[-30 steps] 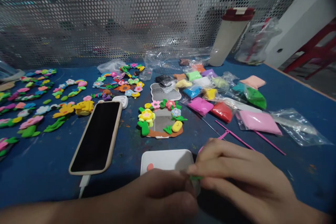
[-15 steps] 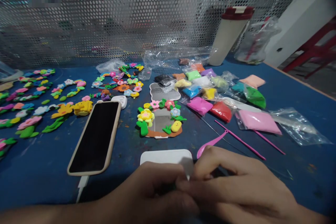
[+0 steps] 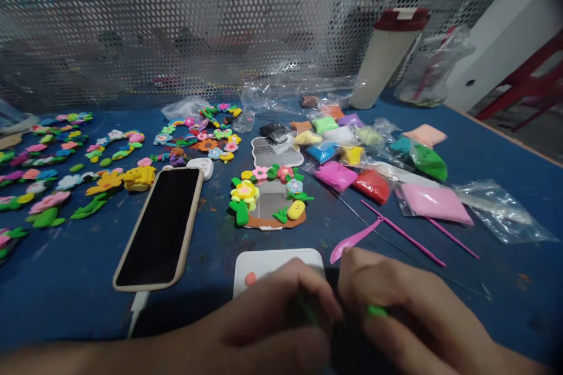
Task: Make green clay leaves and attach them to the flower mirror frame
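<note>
- Right hand: fingertips closed on a small bright-green clay-like piece, unattached.
- Left hand: fingers curled, blurred green within; whether gripping, I cannot tell.
- Small mirror with colourful flower-and-leaf border, beyond both hands: decoration apparently mostly done, lower edge still showing white.
- Flat coral dot: loose on white rounded-corner slab, seemingly unused.

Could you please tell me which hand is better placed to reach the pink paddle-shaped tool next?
Probably the right hand: it is close beside the pink paddle-shaped tool, though it pinches a green piece. The left hand is farther off.
</note>
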`<state>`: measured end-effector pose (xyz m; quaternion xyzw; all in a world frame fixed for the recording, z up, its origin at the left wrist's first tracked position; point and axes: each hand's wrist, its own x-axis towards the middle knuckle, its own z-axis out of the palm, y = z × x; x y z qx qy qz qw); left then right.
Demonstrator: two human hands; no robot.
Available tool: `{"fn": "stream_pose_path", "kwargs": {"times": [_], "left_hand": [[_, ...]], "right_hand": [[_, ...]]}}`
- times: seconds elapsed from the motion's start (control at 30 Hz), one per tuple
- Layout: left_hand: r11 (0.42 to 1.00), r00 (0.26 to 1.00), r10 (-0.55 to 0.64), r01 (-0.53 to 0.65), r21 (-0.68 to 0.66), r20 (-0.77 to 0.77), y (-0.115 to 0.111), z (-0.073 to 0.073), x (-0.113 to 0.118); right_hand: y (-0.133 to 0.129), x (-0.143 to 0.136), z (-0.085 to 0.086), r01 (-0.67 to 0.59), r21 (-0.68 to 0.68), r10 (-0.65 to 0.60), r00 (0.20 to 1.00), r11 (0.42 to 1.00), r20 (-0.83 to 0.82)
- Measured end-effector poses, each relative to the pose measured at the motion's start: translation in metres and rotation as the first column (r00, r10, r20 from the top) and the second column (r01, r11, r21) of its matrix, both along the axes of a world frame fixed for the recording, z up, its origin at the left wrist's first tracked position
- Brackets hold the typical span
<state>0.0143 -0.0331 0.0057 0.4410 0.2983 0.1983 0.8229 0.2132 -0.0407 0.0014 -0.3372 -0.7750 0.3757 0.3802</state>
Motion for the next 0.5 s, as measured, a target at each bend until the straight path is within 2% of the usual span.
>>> {"fn": "stream_pose_path", "kwargs": {"times": [0.07, 0.13, 0.23, 0.3, 0.4, 0.5], "left_hand": [[0.991, 0.996, 0.071, -0.064, -0.117, 0.058, -0.001, 0.0, -0.001], [0.987, 0.993, 0.096, -0.085, -0.134, 0.073, 0.001, 0.002, 0.001], [0.996, 0.999, 0.038, -0.039, -0.08, -0.015, 0.007, 0.006, 0.005], [0.995, 0.997, -0.013, 0.005, -0.098, -0.082, 0.01, 0.01, 0.007], [0.991, 0.99, -0.034, 0.015, -0.135, -0.138, 0.011, 0.014, 0.006], [0.994, 0.978, -0.056, 0.037, -0.099, -0.201, 0.008, 0.017, 0.004]], "right_hand": [[0.008, 0.002, 0.002, 0.06, -0.026, -0.058, 0.997, 0.998, 0.051], [0.013, 0.001, 0.001, 0.12, -0.038, -0.118, 0.992, 0.992, 0.036], [0.015, -0.001, -0.004, 0.173, -0.029, -0.174, 0.984, 0.985, -0.026], [0.015, -0.002, -0.005, 0.203, -0.059, -0.204, 0.979, 0.977, -0.022], [0.015, -0.002, -0.005, 0.259, -0.173, -0.258, 0.966, 0.95, 0.026], [0.016, -0.002, -0.006, 0.292, -0.292, -0.292, 0.955, 0.911, 0.043]]}}
